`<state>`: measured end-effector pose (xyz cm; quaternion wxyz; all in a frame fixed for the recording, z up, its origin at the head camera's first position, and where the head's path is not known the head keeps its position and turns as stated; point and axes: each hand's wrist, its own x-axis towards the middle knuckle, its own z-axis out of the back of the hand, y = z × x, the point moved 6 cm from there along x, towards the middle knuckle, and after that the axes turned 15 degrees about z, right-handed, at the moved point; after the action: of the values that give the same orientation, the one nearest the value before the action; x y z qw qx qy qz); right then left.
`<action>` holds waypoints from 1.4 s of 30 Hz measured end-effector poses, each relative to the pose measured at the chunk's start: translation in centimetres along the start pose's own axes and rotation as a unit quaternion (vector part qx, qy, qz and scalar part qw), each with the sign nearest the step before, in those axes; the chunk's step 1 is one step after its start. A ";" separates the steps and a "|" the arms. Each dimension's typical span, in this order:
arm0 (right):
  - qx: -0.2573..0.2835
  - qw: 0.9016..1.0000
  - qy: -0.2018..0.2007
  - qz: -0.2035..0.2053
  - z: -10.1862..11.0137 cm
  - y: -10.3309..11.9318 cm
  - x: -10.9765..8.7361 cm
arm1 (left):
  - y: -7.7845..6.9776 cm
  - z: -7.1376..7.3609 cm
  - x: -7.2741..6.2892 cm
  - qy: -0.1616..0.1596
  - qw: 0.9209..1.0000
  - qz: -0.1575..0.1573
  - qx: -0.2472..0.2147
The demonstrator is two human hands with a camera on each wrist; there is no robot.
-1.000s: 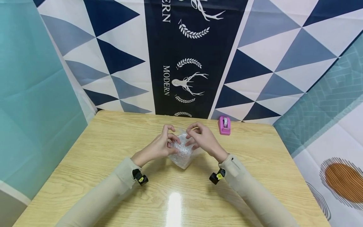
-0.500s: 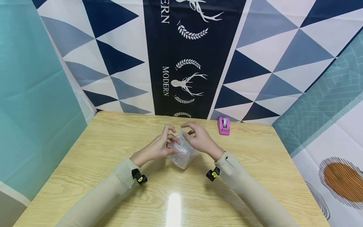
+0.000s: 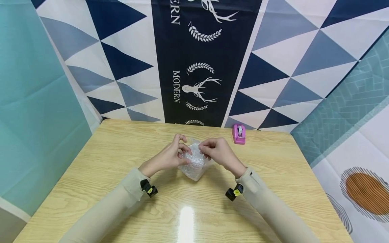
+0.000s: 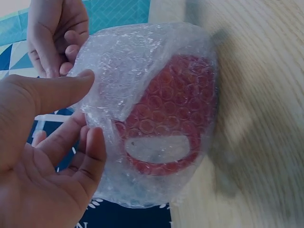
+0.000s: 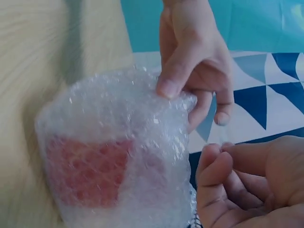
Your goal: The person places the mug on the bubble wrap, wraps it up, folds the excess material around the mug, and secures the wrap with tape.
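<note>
A red mug (image 4: 183, 95), its handle showing through, is wrapped in clear bubble wrap (image 3: 194, 172) and sits low over the table between both hands. My left hand (image 3: 167, 157) holds the bundle, thumb on one face and curled fingers at the other; its index finger stands out from the wrap. At the bundle's right side, my right hand (image 3: 223, 153) pinches thumb and index finger together. A faint clear strip, apparently tape (image 5: 219, 135), shows at that pinch in the right wrist view; most of it is hidden.
A pink tape dispenser (image 3: 239, 134) stands at the back right of the wooden table (image 3: 127, 135). Patterned cloth (image 3: 194, 60) hangs right behind the table's back edge. A teal cloth (image 3: 45, 101) hangs along the left.
My right hand moves in toward my left index fingertip, then back right and down, its spread fingers now closed in a pinch. The left hand and bundle stay nearly still.
</note>
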<state>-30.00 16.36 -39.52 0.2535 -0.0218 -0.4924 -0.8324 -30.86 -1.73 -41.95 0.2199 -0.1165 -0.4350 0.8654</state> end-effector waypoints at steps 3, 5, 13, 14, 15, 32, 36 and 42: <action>0.030 0.999 0.000 -0.015 -0.1 0.1 -0.6 | -0.3 0.1 0.1 -0.001 1.000 0.007 0.019; 0.048 0.999 0.004 -0.016 -0.2 0.2 -0.9 | -0.5 0.1 0.2 0.000 1.000 0.006 0.029; 0.082 0.996 0.012 -0.020 -1.0 0.0 -2.2 | -1.6 0.2 0.6 0.012 0.996 -0.013 0.086; 0.083 0.996 0.011 -0.022 -1.0 -0.2 -2.3 | -1.7 0.2 0.6 0.015 0.996 -0.014 0.092; 0.085 0.996 0.009 -0.025 -1.1 -0.4 -2.5 | -1.8 0.2 0.7 0.019 0.995 -0.014 0.096; 0.089 0.996 -0.018 -0.013 -0.9 -1.2 -2.6 | -1.8 0.1 0.6 0.032 0.996 -0.012 0.084; 0.074 0.996 -0.037 -0.009 -0.2 -1.6 -2.3 | -1.8 0.1 0.6 0.031 0.996 0.001 0.078; 0.047 0.998 -0.040 -0.002 0.6 -2.5 -1.9 | -1.8 0.0 0.7 0.039 0.996 0.004 0.080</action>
<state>-29.62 18.62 -41.78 0.2330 -0.0419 -0.5404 -0.8074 -30.94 -0.46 -40.52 0.2419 -0.1335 -0.3552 0.8930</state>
